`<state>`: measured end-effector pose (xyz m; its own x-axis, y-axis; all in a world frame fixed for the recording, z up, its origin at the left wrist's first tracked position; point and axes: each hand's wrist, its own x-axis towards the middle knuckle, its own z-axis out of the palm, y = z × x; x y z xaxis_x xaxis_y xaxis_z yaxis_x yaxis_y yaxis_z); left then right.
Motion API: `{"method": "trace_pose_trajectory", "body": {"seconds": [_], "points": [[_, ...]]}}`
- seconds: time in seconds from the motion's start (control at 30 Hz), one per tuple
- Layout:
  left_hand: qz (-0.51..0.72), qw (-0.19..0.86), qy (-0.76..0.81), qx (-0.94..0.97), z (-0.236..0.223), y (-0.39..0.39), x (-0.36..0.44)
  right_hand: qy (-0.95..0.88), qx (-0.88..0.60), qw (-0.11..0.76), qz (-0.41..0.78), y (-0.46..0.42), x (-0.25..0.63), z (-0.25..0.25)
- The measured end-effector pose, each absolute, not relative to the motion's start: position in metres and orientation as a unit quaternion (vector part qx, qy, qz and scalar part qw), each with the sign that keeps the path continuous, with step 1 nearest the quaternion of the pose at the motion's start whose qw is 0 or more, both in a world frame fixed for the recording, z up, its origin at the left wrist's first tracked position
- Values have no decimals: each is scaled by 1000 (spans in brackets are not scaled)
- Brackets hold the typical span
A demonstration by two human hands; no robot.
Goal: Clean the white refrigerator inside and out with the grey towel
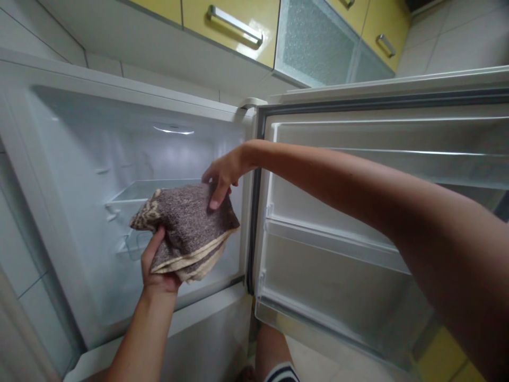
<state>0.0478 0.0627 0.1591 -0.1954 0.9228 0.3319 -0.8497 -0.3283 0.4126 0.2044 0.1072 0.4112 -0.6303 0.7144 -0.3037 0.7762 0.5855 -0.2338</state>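
Observation:
A folded cloth [191,215], speckled brown with cream edges, is held in front of the open upper compartment of a fridge [95,122]. My left hand [159,268] grips it from below, with the thumb on its near left side and the fingers hidden underneath. At its upper right corner, my right hand [225,175] pinches the cloth between thumb and fingers. Inside, behind the cloth, a clear shelf [131,191] shows in part.
The fridge door [338,191] stands wide open on the right, with clear door racks [338,241]. Yellow cabinets [238,18] with metal handles hang above. Tiled wall [19,244] lies at the left. A knee [272,350] shows below the door.

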Motion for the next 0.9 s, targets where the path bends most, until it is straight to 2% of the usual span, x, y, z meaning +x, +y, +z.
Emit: {"method": "trace_pose_trajectory", "body": {"seconds": [0.17,0.27,0.33,0.4,0.47,0.53,0.63,0.9], "points": [[784,562,80,252,160,54,41,871,363,56,-326,99,201,394],[773,579,87,245,150,56,34,870,346,47,-348,101,197,394],[769,575,138,240,144,60,35,881,369,25,-296,103,192,394],[776,543,211,242,141,63,43,904,400,-2,-152,104,185,391],[802,468,260,263,142,64,58,917,396,-9,35,101,175,381],[837,372,268,298,146,62,74,920,358,-4,157,94,165,366],[856,301,242,343,154,56,92,931,316,-30,182,75,155,347],[870,339,207,292,169,78,96,936,301,-114,139,56,157,348]]}}
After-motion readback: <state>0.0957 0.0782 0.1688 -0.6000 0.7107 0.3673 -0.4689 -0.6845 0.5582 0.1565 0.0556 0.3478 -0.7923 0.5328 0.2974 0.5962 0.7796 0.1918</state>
